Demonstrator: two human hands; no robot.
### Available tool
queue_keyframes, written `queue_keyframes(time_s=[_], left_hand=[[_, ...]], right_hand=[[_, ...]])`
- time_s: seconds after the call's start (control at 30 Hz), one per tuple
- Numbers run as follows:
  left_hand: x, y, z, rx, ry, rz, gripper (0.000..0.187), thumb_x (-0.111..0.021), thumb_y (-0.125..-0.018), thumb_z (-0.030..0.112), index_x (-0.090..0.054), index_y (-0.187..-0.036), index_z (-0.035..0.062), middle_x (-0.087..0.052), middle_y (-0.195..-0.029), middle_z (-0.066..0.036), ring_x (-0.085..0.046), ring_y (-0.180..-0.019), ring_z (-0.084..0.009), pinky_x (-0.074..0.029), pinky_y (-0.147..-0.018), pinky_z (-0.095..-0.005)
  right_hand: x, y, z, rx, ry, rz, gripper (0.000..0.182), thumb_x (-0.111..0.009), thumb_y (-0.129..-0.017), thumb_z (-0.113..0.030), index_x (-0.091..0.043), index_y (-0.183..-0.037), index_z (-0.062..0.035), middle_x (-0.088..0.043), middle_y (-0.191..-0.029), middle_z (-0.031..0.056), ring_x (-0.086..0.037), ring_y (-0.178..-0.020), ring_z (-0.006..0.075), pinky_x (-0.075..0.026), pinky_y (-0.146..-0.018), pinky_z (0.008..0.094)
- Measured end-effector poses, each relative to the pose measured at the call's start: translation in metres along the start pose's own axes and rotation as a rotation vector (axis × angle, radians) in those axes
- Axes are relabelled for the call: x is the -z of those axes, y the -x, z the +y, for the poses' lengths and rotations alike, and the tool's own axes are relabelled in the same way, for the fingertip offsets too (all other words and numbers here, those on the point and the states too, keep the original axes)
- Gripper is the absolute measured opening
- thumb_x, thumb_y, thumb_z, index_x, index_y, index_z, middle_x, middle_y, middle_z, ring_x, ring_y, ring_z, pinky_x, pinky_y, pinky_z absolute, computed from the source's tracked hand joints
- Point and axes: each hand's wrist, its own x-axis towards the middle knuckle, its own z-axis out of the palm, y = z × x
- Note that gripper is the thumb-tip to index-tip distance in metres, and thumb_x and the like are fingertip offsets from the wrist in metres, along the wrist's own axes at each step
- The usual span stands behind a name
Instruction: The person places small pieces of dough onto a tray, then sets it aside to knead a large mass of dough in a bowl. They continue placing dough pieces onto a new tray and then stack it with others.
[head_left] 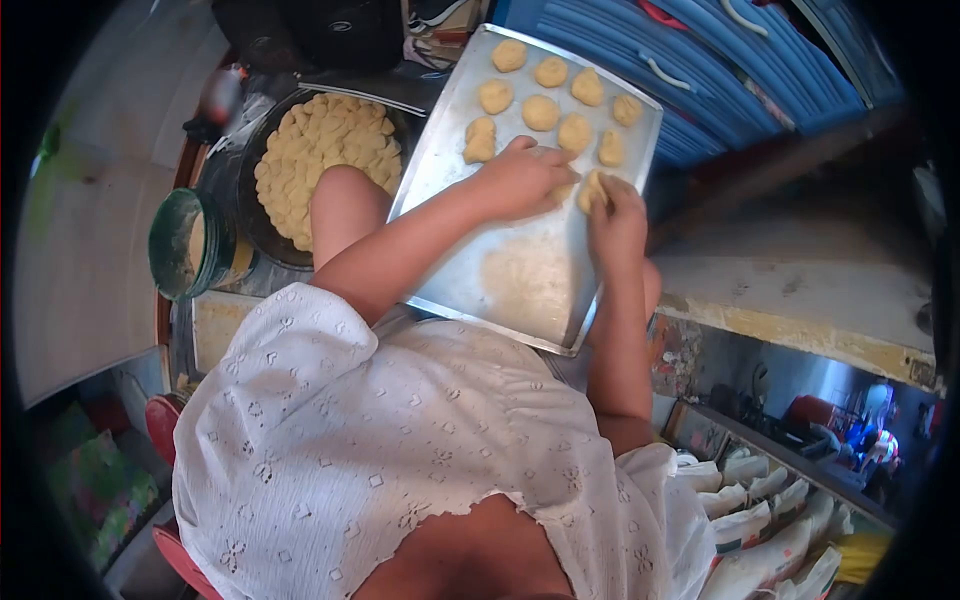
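Observation:
A metal baking tray (440,270) rests tilted across my lap. Several pale yellow dough balls (540,113) lie on its far half in loose rows. My right hand (617,222) is closed, fingers and thumb pinching a dough piece (592,192) near the tray's right edge. Beside it, my left hand (522,180) reaches over the tray with bent fingers around another dough piece (564,190), which they partly cover. The near part of the tray shows bare metal with a dull, greasy patch.
Left of my knee stands a wide dark pan (262,235) heaped with dough pieces (325,150). A green bucket (180,245) is beside it. Blue slatted panels (690,75) lie beyond the tray, a wooden ledge (790,320) to the right. Packed bags (745,525) sit at lower right.

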Motion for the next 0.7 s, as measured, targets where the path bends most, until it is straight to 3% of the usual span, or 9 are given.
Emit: queue_keyframes(time_s=[0.03,0.13,0.2,0.27,0.3,0.33,0.5,0.63,0.7], left_hand=[[0.003,0.006,0.003,-0.036,0.009,0.145,0.031,-0.066,-0.079,0.019,-0.065,-0.109,0.0104,-0.060,-0.116,-0.009,-0.058,-0.102,-0.0263,-0.037,-0.096,-0.0413],[0.031,0.034,0.004,0.130,0.143,0.266,0.031,-0.065,-0.081,0.020,-0.064,-0.110,0.0092,-0.060,-0.112,-0.010,-0.059,-0.097,-0.0270,-0.041,-0.091,-0.0403],[0.052,0.061,0.000,0.263,0.257,0.203,0.029,-0.065,-0.082,0.021,-0.065,-0.109,0.0082,-0.060,-0.109,-0.010,-0.059,-0.094,-0.0252,-0.044,-0.086,-0.0368],[0.066,0.091,-0.006,0.396,0.378,0.142,0.028,-0.064,-0.083,0.022,-0.065,-0.108,0.0073,-0.060,-0.107,-0.011,-0.059,-0.090,-0.0233,-0.046,-0.080,-0.0333],[0.072,0.105,-0.009,0.462,0.455,0.134,0.028,-0.065,-0.083,0.022,-0.065,-0.106,0.0060,-0.060,-0.105,-0.010,-0.059,-0.087,-0.0206,-0.046,-0.075,-0.0297],[0.078,0.117,-0.013,0.530,0.531,0.128,0.027,-0.065,-0.084,0.023,-0.066,-0.104,0.0048,-0.060,-0.103,-0.009,-0.058,-0.084,-0.0178,-0.046,-0.070,-0.0261],[0.096,0.188,-0.051,0.671,0.357,0.381,0.027,-0.065,-0.085,0.020,-0.065,-0.104,0.0020,-0.062,-0.092,-0.005,-0.056,-0.077,-0.0138,-0.044,-0.070,-0.0234],[0.102,0.255,-0.088,0.954,0.641,0.680,0.028,-0.062,-0.088,0.022,-0.064,-0.107,0.0013,-0.063,-0.094,-0.003,-0.056,-0.079,-0.0119,-0.044,-0.072,-0.0238],[0.095,0.294,-0.117,1.230,0.648,0.778,0.030,-0.062,-0.087,0.024,-0.064,-0.107,0.0019,-0.063,-0.091,-0.003,-0.057,-0.081,-0.0114,-0.044,-0.074,-0.0256]], right_hand=[[0.003,0.000,-0.007,0.136,0.193,0.028,0.033,-0.064,-0.079,-0.010,-0.063,-0.111,-0.0016,-0.055,-0.119,0.0220,-0.054,-0.104,0.0343,-0.043,-0.092,0.0400],[0.011,0.006,-0.033,0.155,0.081,-0.038,0.038,-0.065,-0.078,-0.013,-0.060,-0.115,-0.0028,-0.053,-0.117,0.0219,-0.050,-0.106,0.0366,-0.041,-0.093,0.0415],[-0.001,0.019,-0.038,0.142,-0.082,-0.162,0.043,-0.067,-0.077,-0.015,-0.057,-0.118,-0.0039,-0.054,-0.114,0.0201,-0.052,-0.105,0.0361,-0.044,-0.090,0.0419],[-0.011,0.029,-0.062,0.208,-0.191,-0.458,0.046,-0.068,-0.077,-0.016,-0.057,-0.120,-0.0082,-0.054,-0.115,0.0184,-0.053,-0.105,0.0351,-0.045,-0.089,0.0419],[-0.023,0.035,-0.073,0.357,-0.242,-0.472,0.046,-0.069,-0.077,-0.015,-0.057,-0.122,-0.0132,-0.054,-0.117,0.0166,-0.053,-0.107,0.0348,-0.044,-0.090,0.0419],[-0.028,0.040,-0.092,0.346,-0.270,-0.535,0.049,-0.068,-0.077,-0.013,-0.056,-0.124,-0.0160,-0.054,-0.119,0.0149,-0.053,-0.108,0.0342,-0.045,-0.087,0.0418],[-0.069,0.034,-0.106,0.438,-0.199,-0.615,0.044,-0.061,-0.071,0.001,-0.062,-0.113,-0.0134,-0.060,-0.112,0.0116,-0.055,-0.099,0.0325,-0.044,-0.084,0.0407],[-0.073,0.015,-0.103,0.539,-0.138,-0.382,0.043,-0.055,-0.066,0.009,-0.068,-0.101,-0.0123,-0.065,-0.102,0.0106,-0.055,-0.090,0.0290,-0.044,-0.084,0.0379],[-0.076,0.013,-0.102,0.581,-0.122,-0.392,0.041,-0.053,-0.066,0.010,-0.068,-0.099,-0.0112,-0.062,-0.108,0.0133,-0.053,-0.091,0.0306,-0.043,-0.085,0.0368]])
